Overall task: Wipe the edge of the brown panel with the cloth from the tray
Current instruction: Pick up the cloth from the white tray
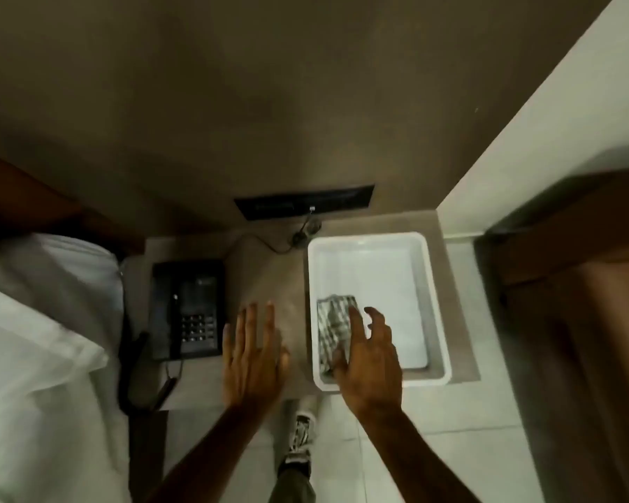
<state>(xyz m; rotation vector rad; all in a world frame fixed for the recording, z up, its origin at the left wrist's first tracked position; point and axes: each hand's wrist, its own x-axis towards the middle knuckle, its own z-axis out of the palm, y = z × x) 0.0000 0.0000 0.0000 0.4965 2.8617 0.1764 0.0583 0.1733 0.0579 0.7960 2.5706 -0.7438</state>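
A white tray (431, 285) stands on the right half of a small grey bedside table (266, 281). A folded grey-and-white checked cloth (331, 324) lies in the tray's near left corner. My right hand (369, 353) hovers over that corner with fingers spread, fingertips at the cloth's right side, holding nothing. My left hand (253, 353) is flat and open above the table's front, left of the tray. A brown panel (233, 103) rises behind the table. Another brown wooden panel (578, 285) stands at the right.
A black telephone (187, 308) with its corded handset sits on the table's left side. A dark socket strip (304, 205) with a cable is set into the panel. White bedding (44, 339) is at the left. My shoe (298, 437) is on the tiled floor.
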